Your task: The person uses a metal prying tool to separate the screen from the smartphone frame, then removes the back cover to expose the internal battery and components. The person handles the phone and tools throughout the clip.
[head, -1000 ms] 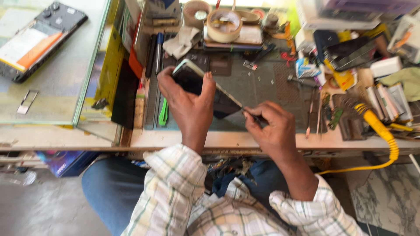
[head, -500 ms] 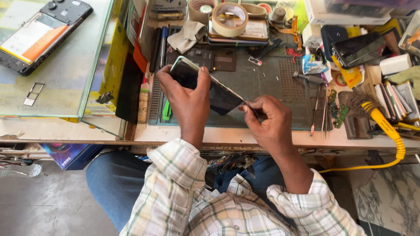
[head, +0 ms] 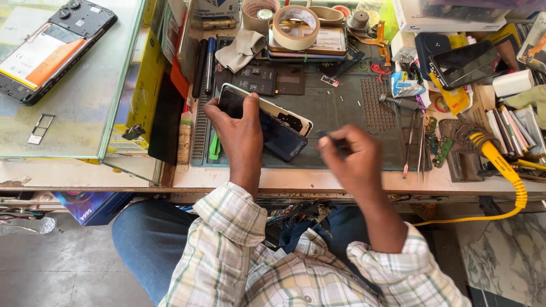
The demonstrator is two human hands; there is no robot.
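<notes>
1. Phone in the middle of the dark work mat, tilted, dark screen lifted off the white frame along its right edge, with the inner parts showing there.
2. Left hand clamped over the phone's left half, thumb on the near side, fingers curled over the top edge.
3. Right hand pinched shut on a thin dark tool, just beside the phone's right end. Half a second ago this hand was tight against the phone's corner with the tool at the seam; now it sits lower right, tool tip just off the phone, slightly blurred.
4. The phone itself lies at nearly the same angle as before, and the left grip is unchanged.
5. Mat lies on the table, near the front edge.
6. Behind the mat: tape roll on a flat stack, grey cloth to its left.
7. Left of the mat: pens upright along the edge, green tool near the left wrist.
8. Far left: glass sheet with an opened phone back and a small tray on it.
9. Right: tweezers beside the mat, another dark phone, yellow coiled cable hanging off the table edge.
10. Plaid sleeves, jeans below.
</notes>
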